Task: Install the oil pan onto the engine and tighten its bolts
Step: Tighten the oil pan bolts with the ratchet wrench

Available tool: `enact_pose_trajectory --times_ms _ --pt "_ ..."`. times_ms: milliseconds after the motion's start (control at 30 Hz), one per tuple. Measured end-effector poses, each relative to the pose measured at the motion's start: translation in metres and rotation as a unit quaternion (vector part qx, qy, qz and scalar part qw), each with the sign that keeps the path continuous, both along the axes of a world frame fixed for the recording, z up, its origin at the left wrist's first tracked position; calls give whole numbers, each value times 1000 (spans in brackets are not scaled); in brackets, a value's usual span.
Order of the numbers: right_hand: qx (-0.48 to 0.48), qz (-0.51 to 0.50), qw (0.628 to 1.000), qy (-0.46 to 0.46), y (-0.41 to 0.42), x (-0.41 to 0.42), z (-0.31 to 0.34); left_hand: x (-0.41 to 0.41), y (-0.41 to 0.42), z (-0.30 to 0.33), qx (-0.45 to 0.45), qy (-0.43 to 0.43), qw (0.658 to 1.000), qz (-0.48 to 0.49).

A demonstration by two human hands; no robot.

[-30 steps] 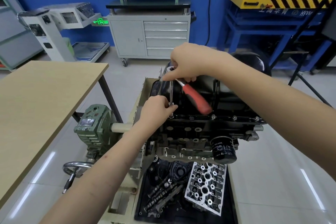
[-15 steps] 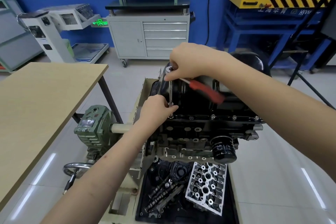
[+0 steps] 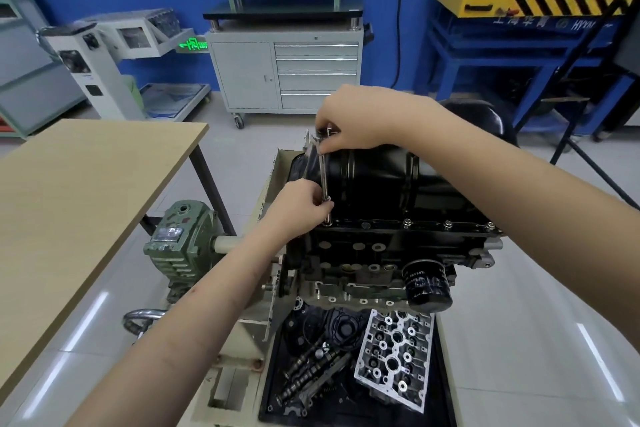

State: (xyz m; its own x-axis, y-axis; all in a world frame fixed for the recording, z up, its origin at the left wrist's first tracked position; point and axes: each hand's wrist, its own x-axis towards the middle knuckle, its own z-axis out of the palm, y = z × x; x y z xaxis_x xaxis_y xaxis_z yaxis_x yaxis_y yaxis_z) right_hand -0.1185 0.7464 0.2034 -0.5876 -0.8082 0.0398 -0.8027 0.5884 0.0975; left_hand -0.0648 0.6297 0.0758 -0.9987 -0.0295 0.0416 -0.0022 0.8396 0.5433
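— So where does the job stand?

— Well, the glossy black ribbed steel oil pan (image 3: 374,180) already sits on top of the upturned dark engine block (image 3: 381,253), which is held in the beige stand. I judge the step in hand is running down a flange bolt at the pan's near left corner. A row of small silver flange bolts (image 3: 446,225) is already in place along the near edge.

— And the tool?

— A slim chrome extension bar (image 3: 325,184) stands nearly upright, its lower end on the corner bolt. Its handle is hidden behind the right hand, so I cannot tell which way it points.

— What does the next move call for?

— Probably keeping the bar square on the bolt head while the top is turned, then moving on to the next bolt round the flange. A tilted bar could slip off.

— How are the hands set?

— The right hand (image 3: 353,121) reaches across from the right, knuckles up, fingers curled and clamped on the top of the bar. The left hand (image 3: 298,208) comes up from below, its fingertips pinched together round the bar's lower end, just above the flange, steadying it.

— Anything nearby?

— A black oil filter (image 3: 427,284) juts from the block's near face, and a silver cylinder head (image 3: 394,354) lies in the black tray below, beside camshafts. A pale wooden table (image 3: 79,191) stands to the left.
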Motion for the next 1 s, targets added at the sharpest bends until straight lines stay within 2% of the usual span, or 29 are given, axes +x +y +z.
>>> enact_pose_trajectory --times_ms 167,267,400,533,800,933,1000 --pt "-13 -61 996 71 -3 6 -8 -3 9 0 -47 14 996 75" --pt "-13 -68 996 51 -3 8 -6 -4 9 -1 -49 7 996 72" --pt "6 -15 1000 2 1 7 -2 -4 7 1 -48 2 998 33" --pt "5 22 999 -24 4 6 3 -3 3 2 -16 -8 1000 8" --pt "-27 -40 998 25 -5 15 -5 6 10 -14 24 58 995 79" --pt "-16 -36 999 3 0 8 -6 5 13 -18 82 75 988 108" --pt "-11 -23 999 -28 8 3 -5 5 13 -17 72 75 990 92"
